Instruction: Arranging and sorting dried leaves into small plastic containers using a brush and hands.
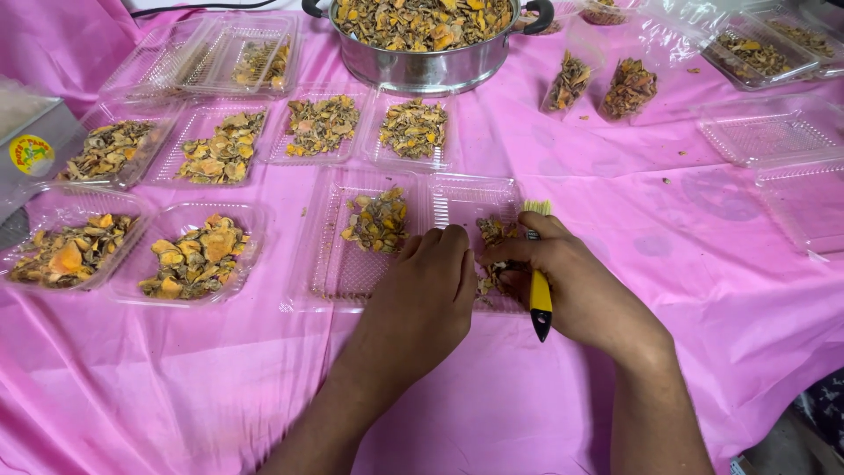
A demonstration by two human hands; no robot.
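My left hand (426, 295) rests palm down on the near edge of an open clear plastic clamshell tray (330, 264), its fingertips at the fold between the two halves. Dried yellow-brown slices (378, 220) lie in the left half. My right hand (571, 281) holds a small brush with a yellow and black handle (540, 303) and pale bristles (537, 208), and its fingers touch a few dried slices (495, 233) in the right half.
Several clear trays of dried slices (200, 255) cover the pink tablecloth (686, 290) at left and behind. A steel pot (426, 66) full of slices stands at the back. Empty clear trays (769, 132) and two filled bags (629, 88) lie at right.
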